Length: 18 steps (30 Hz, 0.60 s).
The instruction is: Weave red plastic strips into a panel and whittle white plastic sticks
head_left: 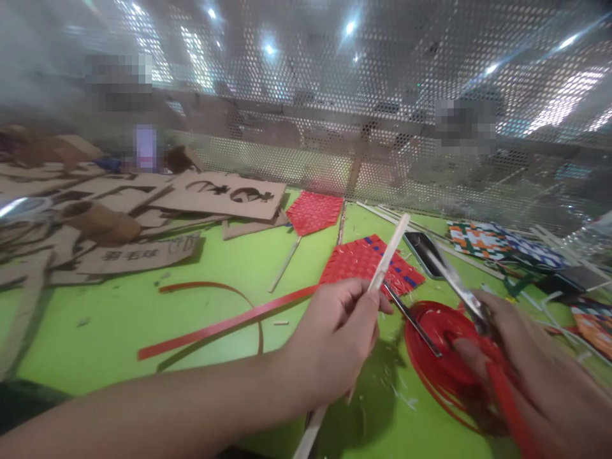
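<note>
My left hand [335, 338] is closed around a pale wooden stick [393, 250], which slants up and away from me; its lower end shows below the wrist. In my right hand [535, 357] is a pair of scissors [454, 280] with metal blades pointing forward and what look like red handles, blurred by motion. Between and below the hands lies a coil of red plastic strip [430, 382]. A thin dark metal rod [415, 324] crosses above it. Just beyond my left hand rests a red woven piece [349, 261] with blue strips.
A smaller red woven piece [315, 211] on a stick lies farther back. Cut cardboard sheets [224, 199] pile up at left. A phone [423, 254] and patterned woven pieces [480, 240] lie at right. A perforated metal screen [306, 127] bounds the green table [119, 319]. Loose red strip [224, 328] lies left.
</note>
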Each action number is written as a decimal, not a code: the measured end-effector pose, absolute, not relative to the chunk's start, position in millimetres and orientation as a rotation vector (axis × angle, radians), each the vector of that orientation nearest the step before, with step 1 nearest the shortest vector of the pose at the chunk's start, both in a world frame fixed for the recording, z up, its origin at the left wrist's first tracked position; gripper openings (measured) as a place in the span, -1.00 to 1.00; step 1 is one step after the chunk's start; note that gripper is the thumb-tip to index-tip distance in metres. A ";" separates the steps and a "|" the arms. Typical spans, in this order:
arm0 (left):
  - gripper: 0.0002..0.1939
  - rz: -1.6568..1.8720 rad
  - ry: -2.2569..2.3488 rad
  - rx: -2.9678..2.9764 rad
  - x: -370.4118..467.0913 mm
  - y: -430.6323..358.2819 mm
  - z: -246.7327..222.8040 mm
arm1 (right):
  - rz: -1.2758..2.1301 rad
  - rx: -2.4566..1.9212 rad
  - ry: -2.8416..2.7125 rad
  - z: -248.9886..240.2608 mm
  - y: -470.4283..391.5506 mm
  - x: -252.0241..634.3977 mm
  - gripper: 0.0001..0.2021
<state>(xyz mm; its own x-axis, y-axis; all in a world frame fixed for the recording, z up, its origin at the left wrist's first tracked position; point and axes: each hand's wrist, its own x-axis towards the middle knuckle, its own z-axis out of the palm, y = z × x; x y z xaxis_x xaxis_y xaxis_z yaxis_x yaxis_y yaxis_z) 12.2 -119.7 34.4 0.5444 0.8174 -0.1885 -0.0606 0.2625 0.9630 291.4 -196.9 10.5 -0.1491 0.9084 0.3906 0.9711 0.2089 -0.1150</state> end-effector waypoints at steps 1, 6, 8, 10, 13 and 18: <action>-0.73 0.672 0.801 1.164 12.3 -120.4 33.4 | -0.239 -1.724 -2.162 12.7 -196.3 289.1 -0.51; -0.73 0.614 0.788 1.160 14.0 -123.1 30.6 | -0.463 -1.698 -2.330 10.8 -196.3 273.8 -0.36; -0.73 0.590 0.804 1.135 15.3 -124.1 31.8 | -0.597 -1.697 -2.370 4.7 -196.2 274.4 -0.31; -0.73 0.584 0.825 1.092 16.7 -125.2 32.9 | -0.716 -1.678 -2.408 -1.9 -196.6 278.1 -0.29; -0.72 0.589 0.834 1.048 18.6 -126.7 32.8 | -0.856 -1.635 -2.456 -9.2 -199.4 283.7 -0.31; -0.72 0.594 0.877 1.040 18.6 -125.4 30.5 | -0.705 -1.663 -2.450 -8.1 -202.1 280.6 -0.52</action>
